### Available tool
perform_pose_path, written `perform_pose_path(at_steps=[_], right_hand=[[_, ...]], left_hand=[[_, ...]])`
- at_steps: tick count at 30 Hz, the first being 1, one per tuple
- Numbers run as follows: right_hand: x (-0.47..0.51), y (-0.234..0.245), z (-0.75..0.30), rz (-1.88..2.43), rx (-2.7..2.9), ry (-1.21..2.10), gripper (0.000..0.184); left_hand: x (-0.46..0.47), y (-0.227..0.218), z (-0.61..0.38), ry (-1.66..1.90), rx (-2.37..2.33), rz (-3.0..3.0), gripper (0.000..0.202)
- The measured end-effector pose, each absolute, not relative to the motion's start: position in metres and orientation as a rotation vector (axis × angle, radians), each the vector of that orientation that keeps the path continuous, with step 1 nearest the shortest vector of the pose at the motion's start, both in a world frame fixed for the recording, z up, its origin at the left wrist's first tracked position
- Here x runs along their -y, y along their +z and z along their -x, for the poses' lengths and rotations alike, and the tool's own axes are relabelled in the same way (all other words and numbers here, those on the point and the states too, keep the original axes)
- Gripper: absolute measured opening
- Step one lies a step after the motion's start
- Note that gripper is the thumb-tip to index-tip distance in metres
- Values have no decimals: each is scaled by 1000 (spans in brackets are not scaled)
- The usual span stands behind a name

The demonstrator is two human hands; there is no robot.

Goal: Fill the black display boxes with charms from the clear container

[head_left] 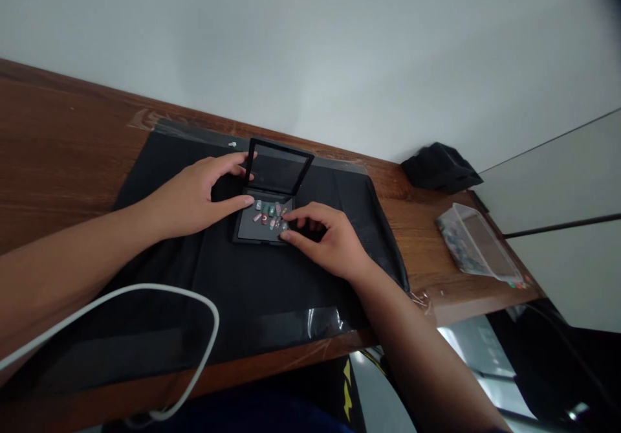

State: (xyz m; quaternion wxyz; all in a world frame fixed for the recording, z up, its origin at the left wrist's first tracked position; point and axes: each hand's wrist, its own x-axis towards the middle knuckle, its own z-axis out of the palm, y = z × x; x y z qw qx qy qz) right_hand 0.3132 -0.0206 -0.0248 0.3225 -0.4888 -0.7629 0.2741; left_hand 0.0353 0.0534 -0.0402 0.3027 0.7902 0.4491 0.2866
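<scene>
A shallow black case (257, 231) lies open on a black mat, its clear-windowed lid (279, 167) tilted up at the back. Several small, coloured, decorated pieces that look like press-on nails (272, 211) sit on its grey base. My left hand (201, 190) grips the case's left side, thumb on the base edge and fingers around the lid's frame. At the right side of the base, my right hand (330, 235) has thumb and forefinger closed about a small silvery piece (284, 226). Its other fingers are curled under and partly hidden.
The black mat (228, 297) is taped to a wooden table (63, 142) against a pale wall. On the right stand a clear plastic box (478, 242) with small contents and a black object (439, 167). A white cable (213, 316) loops across the front left.
</scene>
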Motion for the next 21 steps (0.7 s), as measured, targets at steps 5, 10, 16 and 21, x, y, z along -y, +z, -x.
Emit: perform_pose_path(at_steps=[5,10,16,21], right_hand=[[20,-23,-314,1236,2034,715,16],[20,-23,-314,1255,2051,716,16],[21,-24,-315,1250,2009,743,19],[21,-23,-316,1223,1868,802,21]], left_hand=[[-54,-40,-35,779,-1211,-2015,85],[-54,-38,-36,797,-1196,-1997,87],[-54,-38,-37,797,-1193,-1995,83],[-53,-37,-38,803,-1205,-2006,78]])
